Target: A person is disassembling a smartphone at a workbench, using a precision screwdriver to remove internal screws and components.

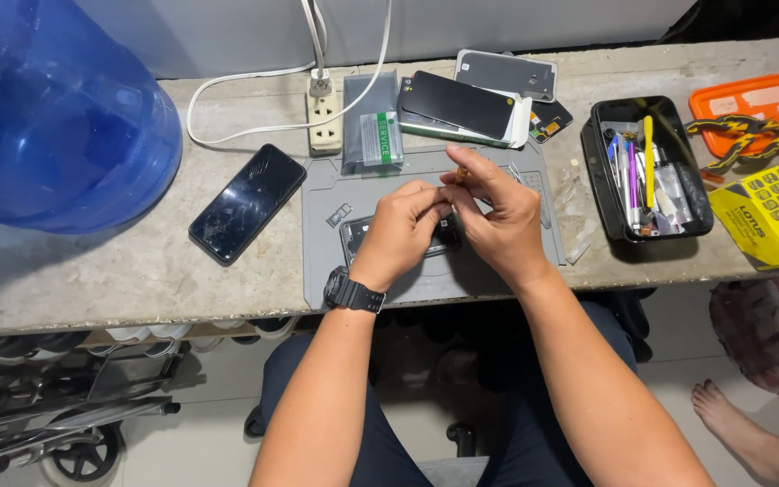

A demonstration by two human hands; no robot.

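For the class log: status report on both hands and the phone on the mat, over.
Left hand and right hand together over dark phone on grey mat. Right pinches a thin tool. Phone mostly hidden. Small tray piece beside it.

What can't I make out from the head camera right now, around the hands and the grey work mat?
- Small dark device on the grey work mat: mostly hidden under the left hand and right hand.
- Thin yellowish tool in the right fingers: its tip is hidden, too small to identify.
- Black tool tray: contents too crowded to tell apart.
- Yellow box: cut off by the right edge.
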